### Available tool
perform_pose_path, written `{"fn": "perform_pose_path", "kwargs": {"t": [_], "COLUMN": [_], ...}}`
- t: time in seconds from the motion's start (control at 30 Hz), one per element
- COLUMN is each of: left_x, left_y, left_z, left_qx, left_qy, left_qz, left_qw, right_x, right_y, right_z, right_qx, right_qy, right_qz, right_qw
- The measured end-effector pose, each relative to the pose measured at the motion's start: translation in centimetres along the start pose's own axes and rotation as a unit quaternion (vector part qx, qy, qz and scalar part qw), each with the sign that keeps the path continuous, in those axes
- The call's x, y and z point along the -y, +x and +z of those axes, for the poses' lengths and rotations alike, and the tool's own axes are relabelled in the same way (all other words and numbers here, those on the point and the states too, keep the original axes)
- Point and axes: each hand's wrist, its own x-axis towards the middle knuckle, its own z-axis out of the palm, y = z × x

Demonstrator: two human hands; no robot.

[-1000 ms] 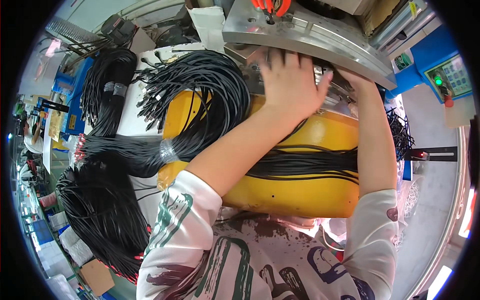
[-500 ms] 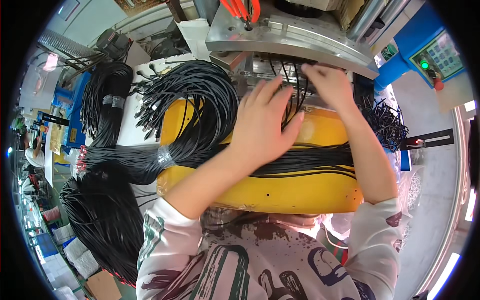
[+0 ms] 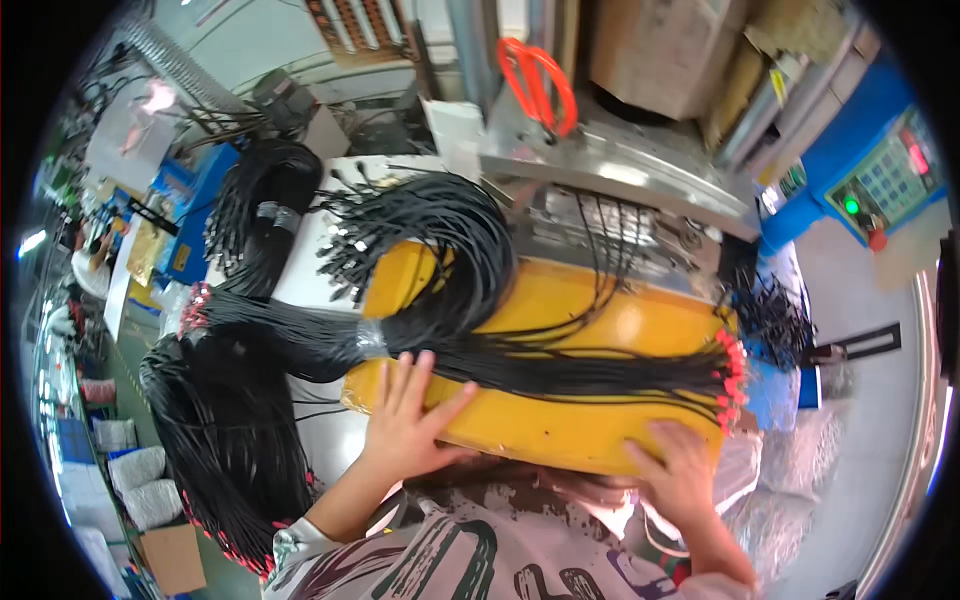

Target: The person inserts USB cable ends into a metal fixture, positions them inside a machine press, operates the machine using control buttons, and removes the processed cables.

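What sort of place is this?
Probably a cable-assembly workshop: bundled black cables on the bench, what looks like a metal press behind, and a blue control box with keypad at right.

Bundle [image 3: 600, 374] runs left–right on board [image 3: 565, 445], press [image 3: 640, 190] behind board, panel [image 3: 885, 185] right of press, pile [image 3: 775, 318] right of board, loop [image 3: 485, 240] over board's back-left corner, hank [image 3: 265, 225] left of loop, second hank [image 3: 225, 430] before first hank.

Factory workshop, from where I stand: steel machine [image 3: 640, 188], blue control box [image 3: 848, 148] with keypad [image 3: 893, 178], bundled black cables [image 3: 225, 410] in bulk; leftward blur, probably more workbenches [image 3: 121, 285].
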Motion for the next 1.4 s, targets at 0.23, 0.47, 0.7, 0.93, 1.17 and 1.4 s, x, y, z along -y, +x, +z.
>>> {"fn": "perform_pose_path", "kwargs": {"t": [0.23, 0.47, 0.7, 0.93, 1.17, 1.4], "left_x": [1.6, 1.4, 1.1, -1.3, -9.2, -11.6], "left_y": [-1.6, -1.6, -1.9, -1.7, 10.7, 14.8], "left_z": [1.8, 1.5, 1.3, 1.2, 5.0, 2.7], "left_qx": [-0.065, -0.094, -0.098, -0.105, -0.016, 0.178], "left_qy": [0.08, 0.034, 0.036, 0.041, -0.217, -0.191], "left_qz": [-0.047, -0.067, -0.064, -0.069, 0.208, 0.128], "left_qw": [0.994, 0.993, 0.992, 0.991, 0.954, 0.957], "right_x": [-0.2, 0.5, 0.7, 0.8, 1.2, 0.4], "right_y": [-0.9, -0.7, -0.9, -1.9, -1.6, -2.3], "right_z": [2.6, 2.5, 2.1, 2.3, 1.9, -0.5], "right_qx": [-0.121, -0.126, -0.152, -0.179, -0.176, -0.114], "right_qy": [-0.142, -0.127, -0.128, -0.107, -0.099, -0.012], "right_qz": [0.075, 0.086, 0.08, 0.077, 0.09, 0.094], "right_qw": [0.98, 0.98, 0.977, 0.975, 0.975, 0.989]}}
